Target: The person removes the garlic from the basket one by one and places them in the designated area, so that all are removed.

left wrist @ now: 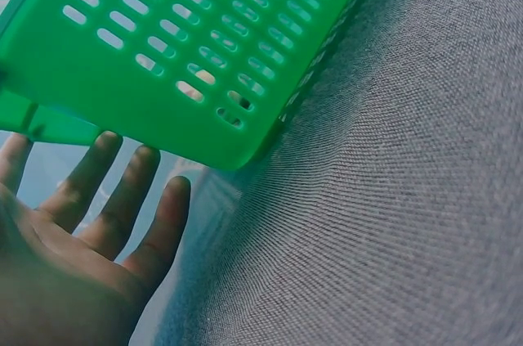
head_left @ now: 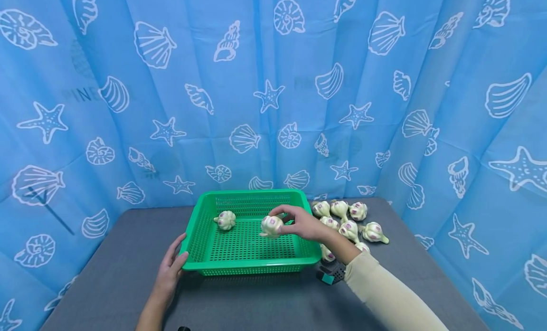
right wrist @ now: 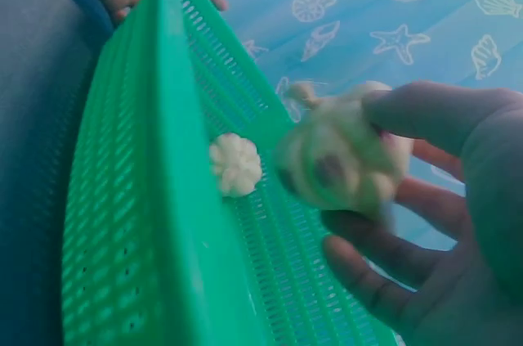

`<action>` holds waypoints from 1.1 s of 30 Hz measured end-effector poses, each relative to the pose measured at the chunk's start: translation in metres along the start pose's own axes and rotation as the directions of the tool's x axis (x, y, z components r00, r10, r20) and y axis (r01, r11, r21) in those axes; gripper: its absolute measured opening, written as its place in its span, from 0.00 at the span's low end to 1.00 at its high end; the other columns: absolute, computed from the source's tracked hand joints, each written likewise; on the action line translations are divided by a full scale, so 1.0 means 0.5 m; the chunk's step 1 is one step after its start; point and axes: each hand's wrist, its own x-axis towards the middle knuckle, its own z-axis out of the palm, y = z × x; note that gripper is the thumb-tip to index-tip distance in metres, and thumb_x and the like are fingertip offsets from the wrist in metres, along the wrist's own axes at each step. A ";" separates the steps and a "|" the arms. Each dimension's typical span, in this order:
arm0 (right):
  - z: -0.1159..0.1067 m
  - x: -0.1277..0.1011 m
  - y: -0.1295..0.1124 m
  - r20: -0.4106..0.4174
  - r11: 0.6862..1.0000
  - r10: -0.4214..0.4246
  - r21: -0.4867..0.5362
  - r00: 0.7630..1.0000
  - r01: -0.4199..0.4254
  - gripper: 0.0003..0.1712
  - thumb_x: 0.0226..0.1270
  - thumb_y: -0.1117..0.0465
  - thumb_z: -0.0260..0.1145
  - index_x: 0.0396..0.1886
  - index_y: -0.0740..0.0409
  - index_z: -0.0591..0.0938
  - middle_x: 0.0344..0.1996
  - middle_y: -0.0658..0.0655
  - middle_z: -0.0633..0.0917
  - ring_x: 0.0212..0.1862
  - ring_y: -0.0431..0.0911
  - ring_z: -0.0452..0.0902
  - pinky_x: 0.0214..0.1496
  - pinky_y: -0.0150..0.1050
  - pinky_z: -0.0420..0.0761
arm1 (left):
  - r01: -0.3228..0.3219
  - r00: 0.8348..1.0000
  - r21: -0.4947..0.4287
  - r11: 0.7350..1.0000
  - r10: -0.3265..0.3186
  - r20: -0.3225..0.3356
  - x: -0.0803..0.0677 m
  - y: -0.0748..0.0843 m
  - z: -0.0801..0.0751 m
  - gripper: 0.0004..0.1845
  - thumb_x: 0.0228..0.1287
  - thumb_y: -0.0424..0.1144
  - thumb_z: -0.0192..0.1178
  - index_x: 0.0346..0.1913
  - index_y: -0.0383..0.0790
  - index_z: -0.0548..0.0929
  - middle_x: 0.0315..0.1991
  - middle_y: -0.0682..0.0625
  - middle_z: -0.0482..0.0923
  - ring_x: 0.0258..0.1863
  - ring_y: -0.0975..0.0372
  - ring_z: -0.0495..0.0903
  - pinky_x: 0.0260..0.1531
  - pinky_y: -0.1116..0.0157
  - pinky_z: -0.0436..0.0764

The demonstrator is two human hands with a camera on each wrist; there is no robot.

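Observation:
My right hand (head_left: 301, 222) holds a garlic bulb (head_left: 271, 226) between thumb and fingers, above the right part of a green plastic basket (head_left: 252, 263). In the right wrist view the white, purple-blotched bulb (right wrist: 343, 154) has its stem pointing away from the palm. Another garlic bulb (head_left: 226, 220) lies inside the basket, toward its left end. My left hand (head_left: 168, 269) is at the basket's left rim near the front corner. The left wrist view shows its fingers (left wrist: 114, 215) stretched and spread, fingertips right at the basket's edge.
Several garlic bulbs (head_left: 348, 230) lie grouped on the grey tabletop (head_left: 256, 307), right of the basket and partly behind my right forearm. A dark object with a teal patch (head_left: 328, 278) is by the right wrist. A blue shell-print curtain (head_left: 265, 103) surrounds the table's back and sides.

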 end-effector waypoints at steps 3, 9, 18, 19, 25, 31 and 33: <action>-0.004 -0.018 0.004 -0.075 1.000 -0.008 -0.009 0.997 0.007 0.24 0.65 0.66 0.67 0.60 0.63 0.75 0.55 0.65 0.75 0.48 0.59 0.77 0.41 0.44 0.79 | 0.011 1.000 0.002 1.000 -0.011 -0.005 0.000 0.002 0.001 0.30 0.79 0.44 0.45 0.77 0.43 0.50 0.72 0.34 0.51 0.50 0.73 0.72 0.44 0.68 0.75; -0.014 -0.057 0.004 -0.197 1.000 0.001 -0.029 0.980 -0.007 0.24 0.65 0.64 0.68 0.60 0.60 0.76 0.53 0.66 0.77 0.48 0.59 0.77 0.41 0.46 0.79 | 0.017 1.000 0.002 1.000 -0.017 -0.003 -0.001 0.004 0.002 0.31 0.79 0.45 0.45 0.77 0.42 0.49 0.72 0.34 0.51 0.50 0.72 0.72 0.44 0.67 0.76; -0.043 -0.136 0.019 -0.327 0.999 0.015 0.036 0.945 -0.003 0.25 0.66 0.65 0.67 0.62 0.62 0.75 0.56 0.66 0.76 0.52 0.64 0.75 0.44 0.41 0.80 | 0.003 1.000 -0.013 1.000 -0.003 0.000 0.000 0.000 0.000 0.30 0.79 0.43 0.45 0.77 0.43 0.50 0.71 0.34 0.53 0.49 0.71 0.73 0.42 0.66 0.76; -0.048 -0.146 0.024 -0.343 0.999 0.018 0.043 0.939 -0.003 0.25 0.65 0.66 0.67 0.61 0.63 0.75 0.56 0.66 0.76 0.52 0.64 0.74 0.45 0.41 0.80 | 0.000 1.000 -0.013 1.000 0.000 0.001 0.000 0.000 0.000 0.30 0.79 0.43 0.45 0.77 0.43 0.50 0.70 0.34 0.53 0.49 0.71 0.73 0.43 0.66 0.76; -0.070 -0.206 0.049 -0.434 0.997 0.042 0.078 0.900 -0.009 0.25 0.67 0.67 0.65 0.63 0.66 0.72 0.58 0.65 0.73 0.51 0.53 0.76 0.45 0.41 0.80 | -0.012 1.000 -0.017 1.000 0.012 -0.009 -0.001 0.004 0.003 0.30 0.79 0.43 0.44 0.76 0.41 0.51 0.69 0.33 0.55 0.48 0.70 0.74 0.42 0.66 0.76; -0.083 -0.265 0.064 -0.533 0.989 0.016 0.131 0.846 0.064 0.24 0.68 0.72 0.61 0.61 0.76 0.69 0.53 0.54 0.76 0.45 0.40 0.80 0.40 0.42 0.82 | 0.032 0.999 0.012 0.999 -0.032 -0.017 0.000 0.006 0.005 0.31 0.78 0.46 0.45 0.77 0.44 0.50 0.72 0.35 0.52 0.50 0.71 0.72 0.44 0.65 0.75; -0.085 -0.282 0.071 -0.565 0.989 0.002 0.125 0.825 0.083 0.23 0.68 0.73 0.61 0.60 0.77 0.69 0.52 0.50 0.77 0.44 0.39 0.81 0.38 0.40 0.82 | 0.045 0.999 0.017 0.999 -0.045 -0.019 0.000 0.006 0.004 0.31 0.78 0.47 0.45 0.77 0.46 0.50 0.72 0.36 0.51 0.50 0.70 0.71 0.45 0.65 0.75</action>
